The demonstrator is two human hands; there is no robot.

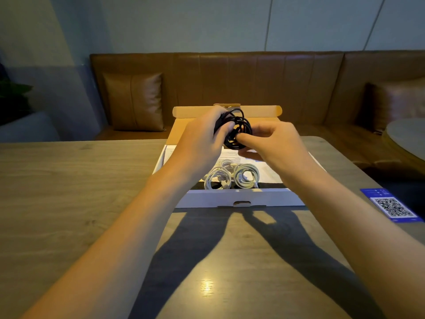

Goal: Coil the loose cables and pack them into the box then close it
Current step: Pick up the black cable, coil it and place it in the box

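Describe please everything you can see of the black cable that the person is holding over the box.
The black cable is thin, dark and looks rubbery, wound into a rough round coil of several uneven loops. It is held in the air above the open box, in front of the raised lid. The left hand grips the coil's left side, and the right hand pinches its lower right edge with thumb and fingers. No plug or loose end shows clearly. It does not touch the white cables lying coiled in the box below.

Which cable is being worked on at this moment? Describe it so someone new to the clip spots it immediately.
On the wooden table stands an open cardboard box. Above it, the left hand and right hand hold the black cable in a bundle. It is the only dark one, held up in the air; the white cables lie coiled inside the box.
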